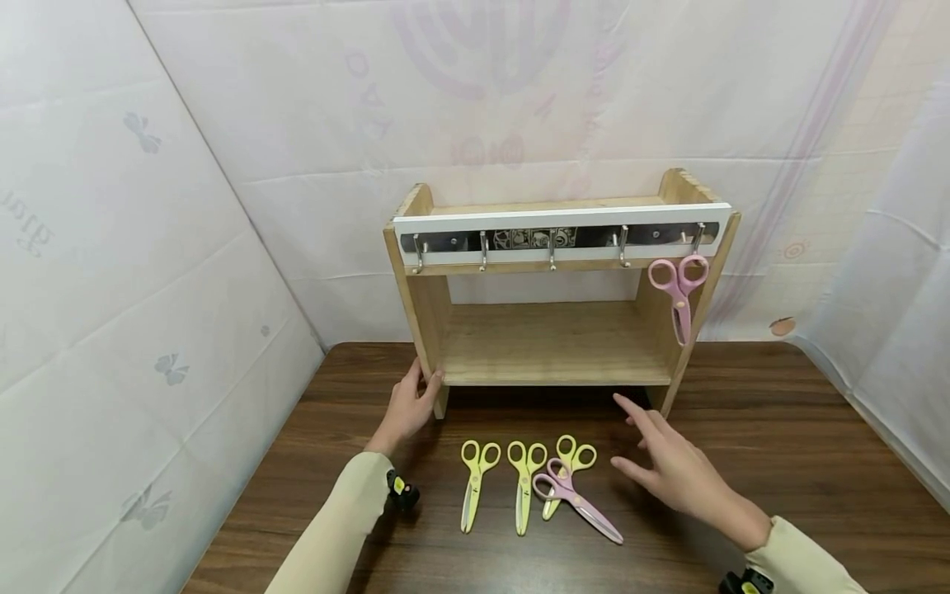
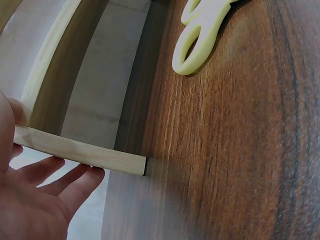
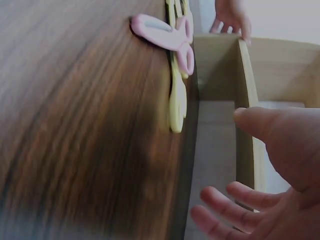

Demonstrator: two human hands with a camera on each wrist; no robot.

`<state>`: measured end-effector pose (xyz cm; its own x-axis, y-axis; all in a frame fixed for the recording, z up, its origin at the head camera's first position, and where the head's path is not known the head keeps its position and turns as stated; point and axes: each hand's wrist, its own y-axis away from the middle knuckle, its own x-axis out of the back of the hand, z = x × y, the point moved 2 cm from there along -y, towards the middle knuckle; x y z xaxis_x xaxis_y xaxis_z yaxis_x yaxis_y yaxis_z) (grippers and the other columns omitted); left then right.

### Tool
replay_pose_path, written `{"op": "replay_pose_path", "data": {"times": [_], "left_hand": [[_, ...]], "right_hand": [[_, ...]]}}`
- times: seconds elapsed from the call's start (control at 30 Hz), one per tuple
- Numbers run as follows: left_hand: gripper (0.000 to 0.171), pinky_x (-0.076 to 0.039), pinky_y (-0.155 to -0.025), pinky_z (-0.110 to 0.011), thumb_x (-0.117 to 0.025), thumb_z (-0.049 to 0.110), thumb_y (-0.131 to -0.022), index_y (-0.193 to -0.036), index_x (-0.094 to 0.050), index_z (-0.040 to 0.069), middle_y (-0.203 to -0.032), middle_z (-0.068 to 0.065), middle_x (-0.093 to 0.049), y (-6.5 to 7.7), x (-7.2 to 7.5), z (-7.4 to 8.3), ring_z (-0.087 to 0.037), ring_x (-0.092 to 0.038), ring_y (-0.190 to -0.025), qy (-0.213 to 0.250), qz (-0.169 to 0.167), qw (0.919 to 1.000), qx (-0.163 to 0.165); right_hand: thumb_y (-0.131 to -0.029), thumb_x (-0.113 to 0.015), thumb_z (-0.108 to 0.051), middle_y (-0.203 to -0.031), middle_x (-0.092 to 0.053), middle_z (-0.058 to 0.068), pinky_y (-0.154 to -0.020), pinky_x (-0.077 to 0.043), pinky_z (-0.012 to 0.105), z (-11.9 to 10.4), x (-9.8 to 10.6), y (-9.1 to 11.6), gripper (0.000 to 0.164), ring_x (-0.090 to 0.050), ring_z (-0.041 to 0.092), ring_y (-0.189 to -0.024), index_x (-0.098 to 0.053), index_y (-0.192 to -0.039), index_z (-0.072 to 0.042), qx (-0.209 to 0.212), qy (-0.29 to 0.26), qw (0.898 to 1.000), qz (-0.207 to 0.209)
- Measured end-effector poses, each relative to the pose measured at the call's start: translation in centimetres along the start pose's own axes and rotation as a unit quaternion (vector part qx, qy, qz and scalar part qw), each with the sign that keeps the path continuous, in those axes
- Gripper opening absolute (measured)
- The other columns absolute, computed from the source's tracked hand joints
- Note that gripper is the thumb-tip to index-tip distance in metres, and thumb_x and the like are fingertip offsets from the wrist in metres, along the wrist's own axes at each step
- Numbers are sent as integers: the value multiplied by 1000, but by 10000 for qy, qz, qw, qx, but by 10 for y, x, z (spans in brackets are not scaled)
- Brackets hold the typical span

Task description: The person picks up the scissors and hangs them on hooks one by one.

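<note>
My left hand (image 1: 406, 406) holds the lower left side panel of a wooden shelf (image 1: 552, 342), thumb at the front edge and fingers along the outer face; the left wrist view shows those fingers (image 2: 82, 182) against the panel. With fingers spread and nothing in it, my right hand (image 1: 679, 466) hovers right of the scissors. Pink scissors (image 1: 571, 496) lie across yellow scissors (image 1: 567, 454) on the table. Two more yellow scissors, one in the middle (image 1: 524, 487) and one at the left (image 1: 475, 483), lie beside them. Another pink pair of scissors (image 1: 680, 297) hangs from the rightmost hook.
A white rail (image 1: 564, 219) with several metal hooks runs along the shelf's upper front. The shelf stands on a dark wood-grain table (image 1: 779, 429), near its back edge. Pale printed cloth (image 1: 334, 124) hangs behind and at both sides.
</note>
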<state>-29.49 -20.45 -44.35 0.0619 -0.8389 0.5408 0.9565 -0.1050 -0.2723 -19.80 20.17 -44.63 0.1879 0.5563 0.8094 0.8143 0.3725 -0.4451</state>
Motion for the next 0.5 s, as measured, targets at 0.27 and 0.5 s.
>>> {"op": "replay_pose_path", "data": {"times": [0.27,0.5], "left_hand": [[58,-55,-95,-57,-48,35,-111,-160,-32,11,-145,-27,-54,0,0,0,-42,-58,-128,-44,-2,10000,6],[56,-56,-95,-57,-48,35,-111,-160,-33,11,-144,-27,-54,1,1,0,-43,-58,-128,-34,7,10000,-21]], "right_hand": [[-87,-85,-36,-121,-62,11,-54,-50,29,-11,-15,4,100,-67,21,-90,-23,-165,-25,-238,153,9949,-973],[-87,-82,-45,-124,-62,11,-62,-57,43,-22,-21,5,87,-67,30,-105,-40,-158,-15,-132,371,9906,-1308]]}}
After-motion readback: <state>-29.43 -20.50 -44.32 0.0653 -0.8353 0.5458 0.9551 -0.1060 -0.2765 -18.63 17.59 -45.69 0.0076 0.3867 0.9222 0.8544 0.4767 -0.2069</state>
